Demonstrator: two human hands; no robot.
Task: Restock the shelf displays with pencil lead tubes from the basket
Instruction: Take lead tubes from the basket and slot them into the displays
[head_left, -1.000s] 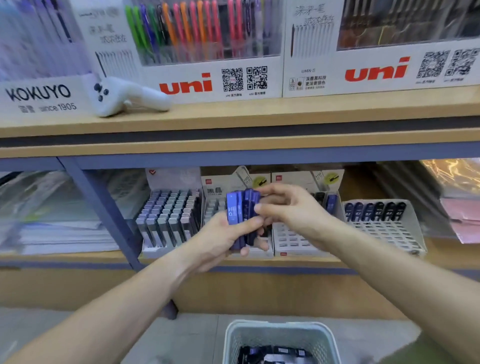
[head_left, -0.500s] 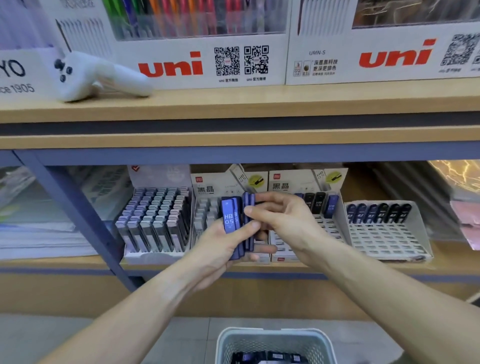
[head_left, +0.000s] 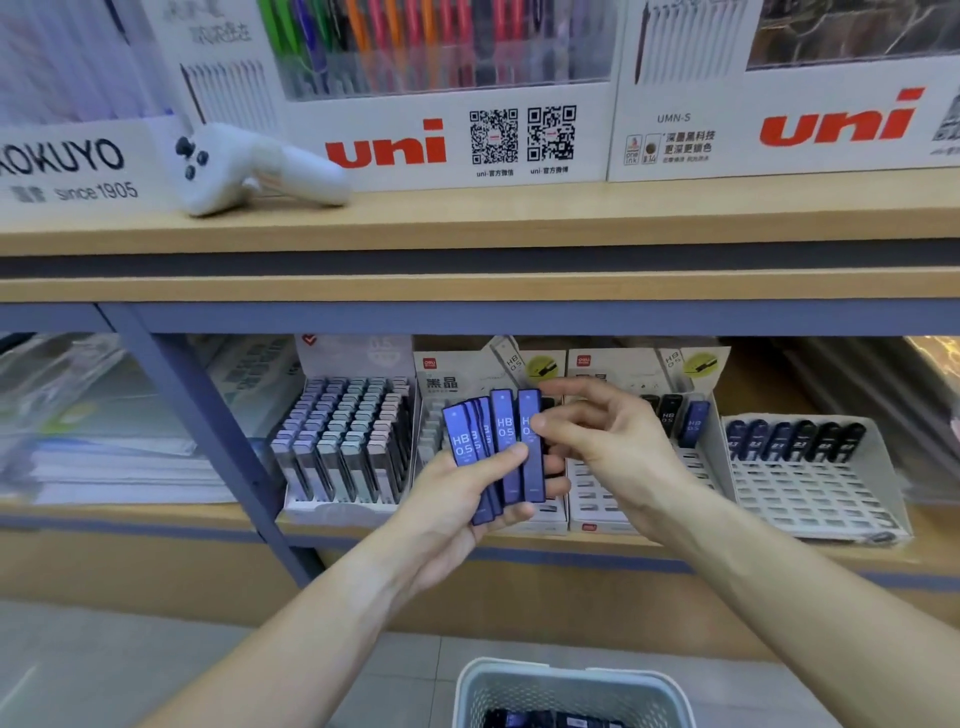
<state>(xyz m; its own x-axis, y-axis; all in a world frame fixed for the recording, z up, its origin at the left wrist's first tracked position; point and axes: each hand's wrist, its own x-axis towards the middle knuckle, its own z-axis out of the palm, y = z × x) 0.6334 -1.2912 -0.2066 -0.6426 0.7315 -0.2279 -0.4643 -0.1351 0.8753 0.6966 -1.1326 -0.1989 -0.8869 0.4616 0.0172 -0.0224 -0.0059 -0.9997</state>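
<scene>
Head view: your left hand grasps a fan of about five blue "HB 0.5" lead tubes; your right hand pinches the rightmost tube. Behind them stand four shelf displays. Below sits one white basket; above lies one white controller.

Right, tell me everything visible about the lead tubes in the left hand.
The lead tubes are flat, dark blue plastic-looking cases printed "HB 0.5" in pale lettering. Several are fanned upright in the left hand, its thumb across their fronts. The right hand pinches the rightmost one near its top, in front of the shelf displays.
</scene>
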